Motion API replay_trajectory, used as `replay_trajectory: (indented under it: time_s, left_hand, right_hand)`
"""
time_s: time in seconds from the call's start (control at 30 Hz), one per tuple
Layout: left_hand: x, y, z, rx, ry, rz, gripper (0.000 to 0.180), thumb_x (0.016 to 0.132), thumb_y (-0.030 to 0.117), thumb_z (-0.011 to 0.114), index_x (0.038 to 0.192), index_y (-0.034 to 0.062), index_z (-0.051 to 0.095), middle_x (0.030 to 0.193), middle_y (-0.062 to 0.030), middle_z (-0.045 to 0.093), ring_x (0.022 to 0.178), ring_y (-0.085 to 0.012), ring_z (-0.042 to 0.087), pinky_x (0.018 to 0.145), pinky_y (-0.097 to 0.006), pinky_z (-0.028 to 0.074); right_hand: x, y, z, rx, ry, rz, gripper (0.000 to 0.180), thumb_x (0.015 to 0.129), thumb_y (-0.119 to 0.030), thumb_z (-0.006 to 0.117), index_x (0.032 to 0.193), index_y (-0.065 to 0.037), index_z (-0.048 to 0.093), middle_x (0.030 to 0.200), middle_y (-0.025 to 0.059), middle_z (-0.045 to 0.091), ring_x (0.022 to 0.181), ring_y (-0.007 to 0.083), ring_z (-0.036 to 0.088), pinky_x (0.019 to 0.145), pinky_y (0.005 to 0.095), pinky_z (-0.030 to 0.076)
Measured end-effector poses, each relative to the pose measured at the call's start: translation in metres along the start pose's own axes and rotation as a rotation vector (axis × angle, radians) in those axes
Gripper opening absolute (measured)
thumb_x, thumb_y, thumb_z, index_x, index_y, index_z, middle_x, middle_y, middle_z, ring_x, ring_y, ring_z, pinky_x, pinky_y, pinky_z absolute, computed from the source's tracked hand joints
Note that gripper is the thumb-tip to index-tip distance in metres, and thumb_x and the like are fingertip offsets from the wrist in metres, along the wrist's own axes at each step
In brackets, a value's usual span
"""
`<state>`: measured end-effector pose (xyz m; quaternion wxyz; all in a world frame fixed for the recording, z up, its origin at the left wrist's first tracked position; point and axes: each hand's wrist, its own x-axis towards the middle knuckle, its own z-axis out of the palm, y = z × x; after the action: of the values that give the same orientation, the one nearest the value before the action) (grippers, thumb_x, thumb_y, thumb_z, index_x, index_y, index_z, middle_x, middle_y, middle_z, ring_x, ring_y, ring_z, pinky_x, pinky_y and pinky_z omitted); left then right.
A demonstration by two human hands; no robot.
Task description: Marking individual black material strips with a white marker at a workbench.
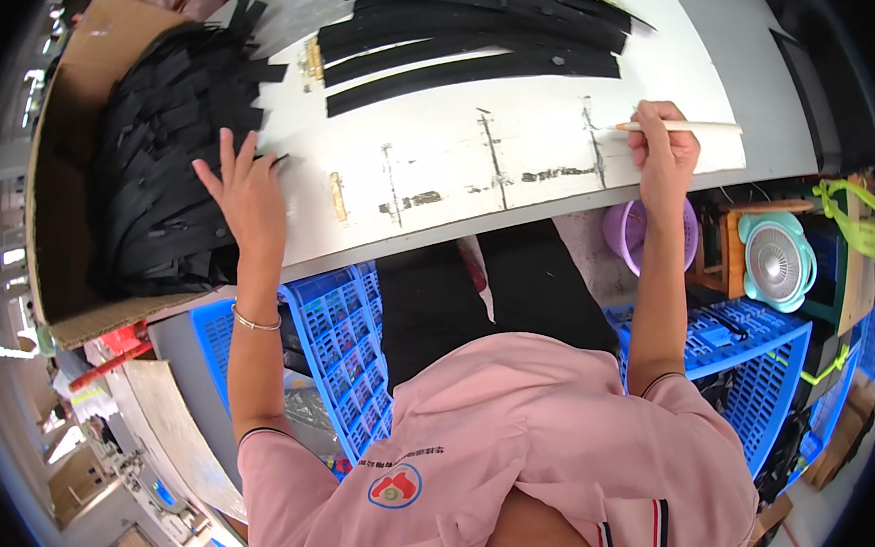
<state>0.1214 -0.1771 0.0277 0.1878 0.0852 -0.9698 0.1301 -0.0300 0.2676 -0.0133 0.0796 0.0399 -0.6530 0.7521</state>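
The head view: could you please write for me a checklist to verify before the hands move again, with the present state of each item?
1. Right hand has the white pencil in its grip: ok.
2. Pencil tip is in contact with the white work surface: cannot tell.
3. Left hand is open, fingers spread: ok.
4. Left hand is clear of the black strips in the box: cannot tell; it is over or against their near edge.
5. Black marks on the surface are uncovered: ok; the laid-out strips lie beyond them.
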Motion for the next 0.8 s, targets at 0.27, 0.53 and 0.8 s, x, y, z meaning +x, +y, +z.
replay_trajectory:
  time_s: [0.27,0.53,0.8]
  left_hand:
    - [0.017,0.158,0.004,-0.562,0.119,0.209,0.018,0.094,0.009,0.068,0.11,0.0087,0.077,0.125,-0.0102,0.073,0.13,-0.0287,0.062,0.124,-0.061,0.019]
    - [0.011,0.274,-0.015,-0.849,-0.06,0.24,0.043,0.096,0.016,0.066,0.133,-0.0048,0.062,0.149,-0.0224,0.053,0.146,-0.0377,0.042,0.123,-0.063,0.016]
    - [-0.026,0.226,-0.03,-0.714,-0.167,0.17,0.068,0.096,0.026,0.07,0.152,-0.0043,0.044,0.162,-0.0209,0.04,0.155,-0.0376,0.028,0.124,-0.063,0.006]
  right_hand:
    - [-0.004,-0.012,0.011,-0.106,-0.029,-0.074,0.018,0.103,-0.018,0.065,0.106,-0.003,0.074,0.072,0.0008,0.067,0.057,0.0026,0.051,0.053,0.0179,0.039]
    - [-0.06,-0.006,0.025,-0.784,-0.206,-0.49,0.037,0.094,-0.013,0.071,0.13,-0.008,0.067,0.111,0.0118,0.077,0.1,0.0215,0.073,0.094,0.0348,0.055]
    - [-0.057,-0.001,-0.016,-1.024,-0.348,-0.603,0.054,0.086,-0.015,0.078,0.137,-0.009,0.062,0.138,0.0047,0.068,0.132,0.0225,0.06,0.12,0.0486,0.032]
